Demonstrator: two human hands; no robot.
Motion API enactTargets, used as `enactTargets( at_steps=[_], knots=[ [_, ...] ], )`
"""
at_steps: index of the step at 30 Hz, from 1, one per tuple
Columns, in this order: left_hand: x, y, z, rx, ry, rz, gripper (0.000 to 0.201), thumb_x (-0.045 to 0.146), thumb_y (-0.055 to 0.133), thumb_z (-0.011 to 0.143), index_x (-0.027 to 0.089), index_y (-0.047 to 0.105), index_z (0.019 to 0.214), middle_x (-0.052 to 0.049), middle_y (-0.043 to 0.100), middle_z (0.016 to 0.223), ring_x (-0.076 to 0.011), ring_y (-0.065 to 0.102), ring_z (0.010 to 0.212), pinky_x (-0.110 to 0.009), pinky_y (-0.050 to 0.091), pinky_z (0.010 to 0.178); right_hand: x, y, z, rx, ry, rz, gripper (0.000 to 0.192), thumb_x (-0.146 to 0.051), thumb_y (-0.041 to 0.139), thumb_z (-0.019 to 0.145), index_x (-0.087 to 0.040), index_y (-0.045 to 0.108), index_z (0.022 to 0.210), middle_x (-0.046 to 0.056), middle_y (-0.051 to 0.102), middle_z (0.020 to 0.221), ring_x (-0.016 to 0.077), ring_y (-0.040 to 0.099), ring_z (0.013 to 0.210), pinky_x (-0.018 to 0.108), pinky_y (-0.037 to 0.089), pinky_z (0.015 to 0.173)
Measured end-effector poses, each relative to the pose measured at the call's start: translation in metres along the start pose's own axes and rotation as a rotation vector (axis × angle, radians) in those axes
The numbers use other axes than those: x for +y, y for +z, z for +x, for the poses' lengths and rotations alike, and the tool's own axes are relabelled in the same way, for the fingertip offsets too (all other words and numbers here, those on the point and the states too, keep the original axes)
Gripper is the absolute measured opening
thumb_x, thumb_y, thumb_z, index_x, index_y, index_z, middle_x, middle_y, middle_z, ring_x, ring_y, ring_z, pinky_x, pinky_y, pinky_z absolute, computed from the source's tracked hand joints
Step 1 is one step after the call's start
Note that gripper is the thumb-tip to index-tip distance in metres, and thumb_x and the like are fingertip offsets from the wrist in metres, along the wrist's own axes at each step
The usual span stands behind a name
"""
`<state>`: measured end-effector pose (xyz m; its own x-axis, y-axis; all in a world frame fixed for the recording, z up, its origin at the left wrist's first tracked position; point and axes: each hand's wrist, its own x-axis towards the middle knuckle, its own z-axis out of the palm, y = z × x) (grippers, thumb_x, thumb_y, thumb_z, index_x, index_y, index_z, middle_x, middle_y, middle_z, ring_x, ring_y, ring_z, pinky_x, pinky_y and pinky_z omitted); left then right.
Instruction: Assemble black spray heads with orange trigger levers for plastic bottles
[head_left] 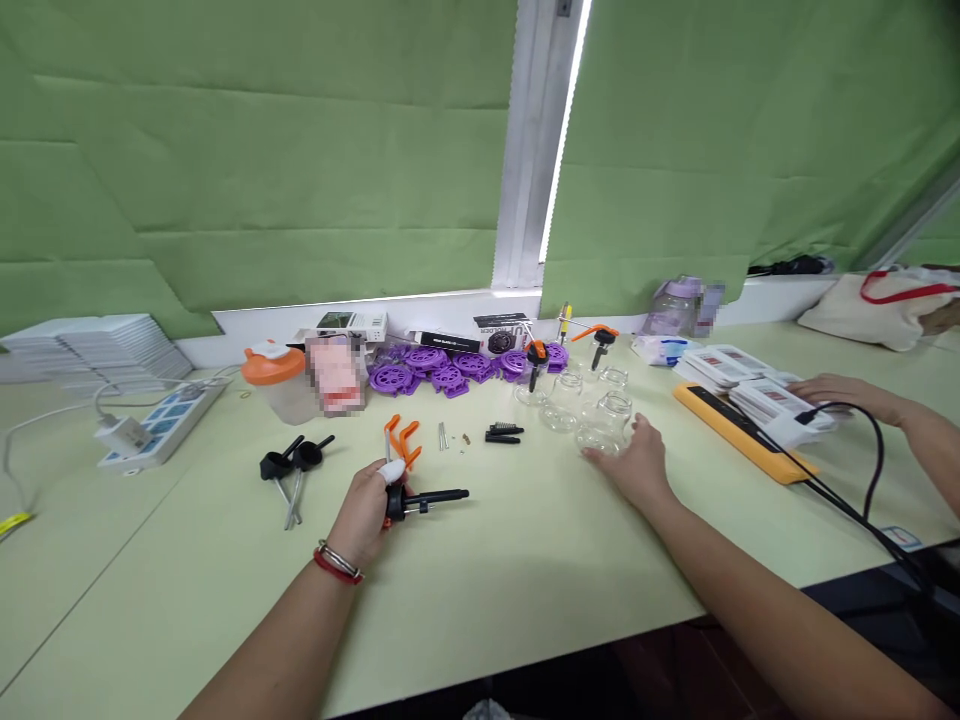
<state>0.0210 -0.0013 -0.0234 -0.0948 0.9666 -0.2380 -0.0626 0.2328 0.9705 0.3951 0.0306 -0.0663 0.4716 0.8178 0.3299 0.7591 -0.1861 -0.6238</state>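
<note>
"HOLDER" can be read on a box [506, 340] behind the glass jar [606, 425]. The jar is cupped by the right hand [636, 465] — base partly hidden. Left of it, 1 black-and-orange mechanism [397, 503] is gripped by the left hand [366, 512], partly covered; farther left, 2 black rodded parts [307, 457] are laid.

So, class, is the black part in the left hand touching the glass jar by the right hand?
Apart. The head view shows bare tabletop separating the tip of the black part from the glass jar.
</note>
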Motion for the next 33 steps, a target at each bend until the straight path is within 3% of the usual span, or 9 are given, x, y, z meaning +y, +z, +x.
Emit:
enactTargets(
  at_steps=[2,4,9,14,19,21,23,28,33],
  knots=[
    [0.001,0.001,-0.001,-0.015,-0.002,-0.011,0.021,0.037,0.057,0.071,0.017,0.052,0.065,-0.003,0.056,0.054,-0.0119,0.048,0.040,-0.021,0.028,0.033,-0.020,-0.005,-0.014,0.109,-0.077,-0.023,0.107,-0.055,0.071,0.058,-0.008,0.020,0.139,0.024,0.031,0.138,0.0406,0.026,0.128,0.055,0.026,0.102],
    [0.002,0.002,-0.002,-0.042,-0.004,-0.017,0.021,0.037,0.057,0.071,0.017,0.052,0.066,-0.003,0.056,0.054,-0.0114,0.046,0.039,-0.021,0.028,0.033,-0.047,-0.010,-0.036,0.145,-0.365,-0.007,0.096,-0.051,0.067,0.068,-0.011,0.018,0.141,0.022,0.027,0.142,0.0378,0.022,0.132,0.055,0.021,0.105],
    [0.002,0.010,-0.010,-0.145,0.013,-0.007,0.026,0.041,0.059,0.071,0.017,0.051,0.070,-0.001,0.056,0.055,-0.0100,0.044,0.037,-0.021,0.030,0.032,-0.111,0.001,-0.097,-0.267,-1.111,-0.041,0.052,-0.031,0.054,0.084,-0.019,0.041,0.133,0.016,0.047,0.133,0.0328,0.037,0.124,0.051,0.030,0.100],
    [0.002,0.012,-0.019,-0.248,0.106,0.005,0.031,0.046,0.056,0.076,0.016,0.054,0.071,-0.002,0.057,0.061,-0.0108,0.048,0.044,-0.023,0.037,0.040,-0.131,0.021,-0.117,-0.325,-1.337,-0.075,0.045,-0.006,0.038,0.083,-0.007,0.048,0.126,0.016,0.063,0.092,0.0244,0.055,0.082,0.042,0.043,0.078],
    [0.005,-0.001,-0.021,-0.066,0.488,0.050,0.028,0.044,0.047,0.084,0.018,0.057,0.078,-0.002,0.056,0.068,-0.0129,0.052,0.058,-0.026,0.042,0.056,-0.141,-0.010,-0.098,-0.350,-1.088,0.146,0.037,-0.009,0.032,0.087,-0.015,0.055,0.116,0.013,0.062,0.094,0.0222,0.055,0.084,0.037,0.044,0.074],
    [0.007,-0.003,-0.023,0.011,0.634,0.098,0.022,0.038,0.055,0.080,0.020,0.059,0.091,-0.004,0.058,0.082,-0.0152,0.055,0.070,-0.027,0.044,0.065,-0.147,-0.025,-0.086,-0.542,-0.870,0.280,0.030,-0.018,0.034,0.091,-0.019,0.057,0.111,0.010,0.060,0.097,0.0193,0.054,0.084,0.033,0.045,0.072],
    [0.007,-0.001,-0.024,-0.020,0.682,0.137,0.036,0.032,0.064,0.073,0.021,0.057,0.107,-0.006,0.059,0.097,-0.0182,0.056,0.083,-0.030,0.045,0.076,-0.152,-0.030,-0.076,-0.702,-0.712,0.367,0.026,-0.023,0.034,0.092,-0.020,0.061,0.093,0.005,0.057,0.087,0.0168,0.053,0.077,0.030,0.044,0.069],
    [-0.005,0.015,-0.020,-0.243,0.418,0.158,0.056,0.029,0.071,0.066,0.021,0.054,0.119,-0.008,0.059,0.102,-0.0184,0.056,0.085,-0.032,0.047,0.078,-0.145,0.009,-0.068,-1.054,-0.316,0.453,0.025,-0.030,0.043,0.086,-0.017,0.056,0.069,-0.003,0.043,0.057,0.0108,0.038,0.053,0.025,0.033,0.053],
    [-0.023,0.022,-0.004,-0.136,0.163,0.073,0.059,0.032,0.072,0.064,0.019,0.051,0.117,-0.007,0.058,0.097,-0.0162,0.057,0.080,-0.028,0.049,0.068,-0.137,0.049,-0.074,-1.018,-0.056,0.595,0.023,-0.025,0.053,0.079,-0.016,0.057,0.100,-0.002,0.052,0.065,0.0113,0.047,0.058,0.024,0.035,0.055]
  ],
)
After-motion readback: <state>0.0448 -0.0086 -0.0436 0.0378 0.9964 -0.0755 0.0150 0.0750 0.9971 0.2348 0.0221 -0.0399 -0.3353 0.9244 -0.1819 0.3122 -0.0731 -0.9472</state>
